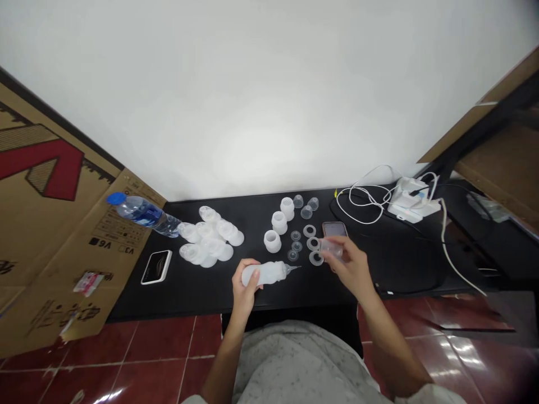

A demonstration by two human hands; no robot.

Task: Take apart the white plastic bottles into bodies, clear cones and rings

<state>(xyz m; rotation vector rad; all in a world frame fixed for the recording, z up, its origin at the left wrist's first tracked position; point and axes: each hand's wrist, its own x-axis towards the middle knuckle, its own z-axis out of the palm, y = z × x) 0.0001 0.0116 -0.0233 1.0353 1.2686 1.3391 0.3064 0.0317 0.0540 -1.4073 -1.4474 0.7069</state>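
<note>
My left hand (248,286) is closed around a white squeeze bottle (269,273), held tilted sideways with its thin clear nozzle (292,269) pointing right. In my right hand (349,261) is a clear plastic cap (329,248), its open end facing left toward the nozzle but apart from it. Beyond the bottle, three white wide-necked bottle parts (272,241) stand upright in a slanting row. Beside them lie three small clear discs (296,246), three translucent rings (309,230) and three clear domes (306,212).
Several white bottles (210,241) are piled on the black table (168,303). Left of them are a white phone-like device (156,267) and a water bottle (143,212). A phone (334,229) lies beyond my right hand; white cables and a power strip (410,199) lie farther right. Cardboard (50,224) borders the left.
</note>
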